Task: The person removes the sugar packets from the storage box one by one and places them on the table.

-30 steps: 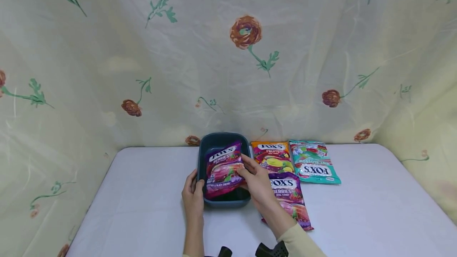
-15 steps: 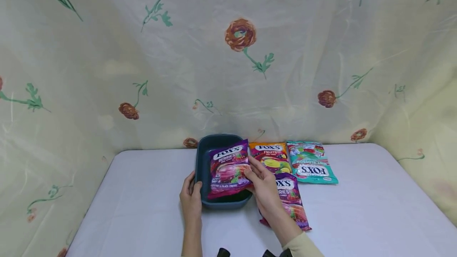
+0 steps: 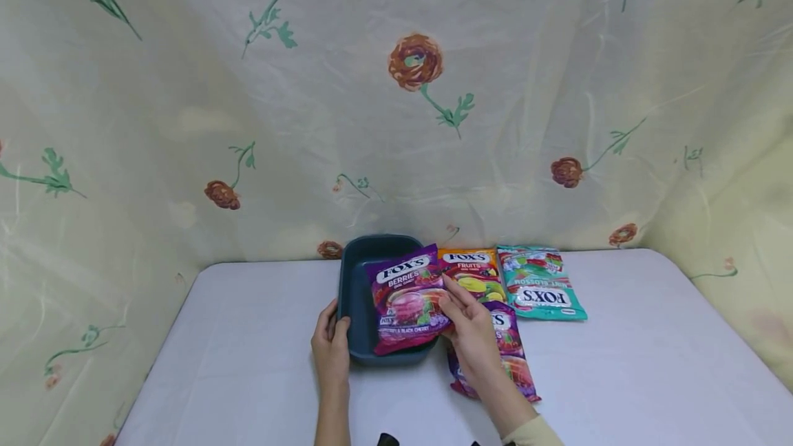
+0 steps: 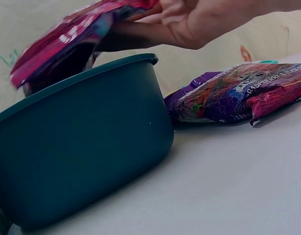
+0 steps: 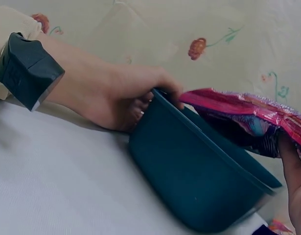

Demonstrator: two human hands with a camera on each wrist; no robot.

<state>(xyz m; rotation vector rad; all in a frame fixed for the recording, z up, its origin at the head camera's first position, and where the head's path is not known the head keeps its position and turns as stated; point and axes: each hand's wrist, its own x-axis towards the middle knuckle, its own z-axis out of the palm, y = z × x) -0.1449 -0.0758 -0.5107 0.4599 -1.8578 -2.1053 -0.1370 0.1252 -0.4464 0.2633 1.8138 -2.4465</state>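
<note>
A dark teal plastic tub stands on the white table. My left hand grips its left wall, the thumb hooked over the rim, as the right wrist view shows. Above the tub's right part is a purple bag of berry candy, tilted over the rim. My right hand pinches this bag by its right edge, thumb on the front face and fingers beneath it. Under the right hand, a second purple candy bag lies on the table, partly hidden by the wrist.
Right of the tub lie an orange fruit candy bag and, beside it, a teal mint candy bag turned upside down. A flowered curtain hangs behind the table's far edge and along both sides.
My right hand has moved the held candy bag to the right, from the middle of the tub toward its right rim. The left hand keeps its hold. The head view has shifted slightly.
</note>
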